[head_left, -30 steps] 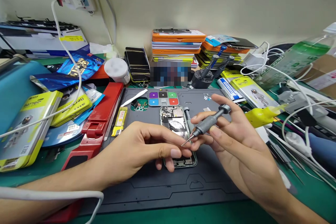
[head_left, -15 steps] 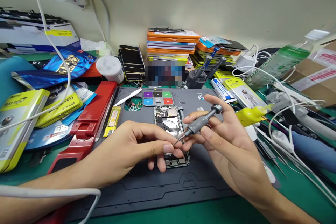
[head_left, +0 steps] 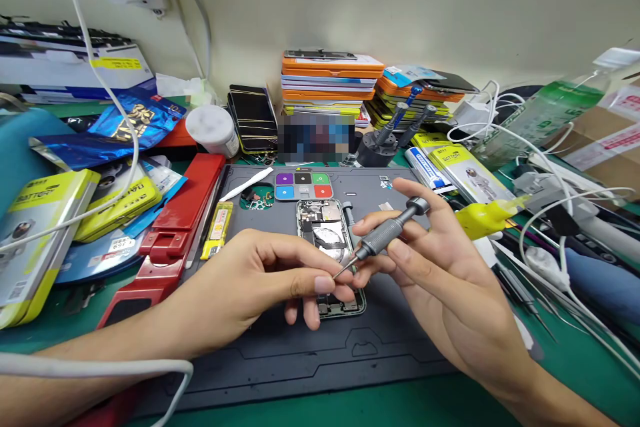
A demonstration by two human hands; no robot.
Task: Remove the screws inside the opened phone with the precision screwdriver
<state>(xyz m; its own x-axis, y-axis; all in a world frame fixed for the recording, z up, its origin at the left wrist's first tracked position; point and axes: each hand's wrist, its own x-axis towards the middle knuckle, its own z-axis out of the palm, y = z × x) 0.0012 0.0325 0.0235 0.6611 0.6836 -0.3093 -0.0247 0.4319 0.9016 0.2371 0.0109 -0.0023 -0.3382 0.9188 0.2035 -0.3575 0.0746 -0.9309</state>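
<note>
A dark grey precision screwdriver (head_left: 384,237) rests slantwise in my right hand (head_left: 450,280), gripped between thumb and fingers, with its cap end up to the right. Its thin tip points down left and meets the pinched thumb and forefinger of my left hand (head_left: 265,287). Whatever those fingertips pinch at the tip is too small to make out. Beneath both hands lies an opened phone (head_left: 326,235) with bare inner parts, partly covered by my fingers. The phone lies on a dark grey work mat (head_left: 270,363).
A tray with coloured squares (head_left: 303,185), a white pry tool (head_left: 247,183) and a yellow-edged battery (head_left: 219,230) lie on the mat. A red clamp-like tool (head_left: 173,230) borders it left. Behind stands a screwdriver holder (head_left: 376,148). Cables and a yellow bottle (head_left: 487,215) lie right.
The view has shifted slightly, so everything sits a little further right. Both hands keep the same hold, with the screwdriver tip still at my left fingertips.
</note>
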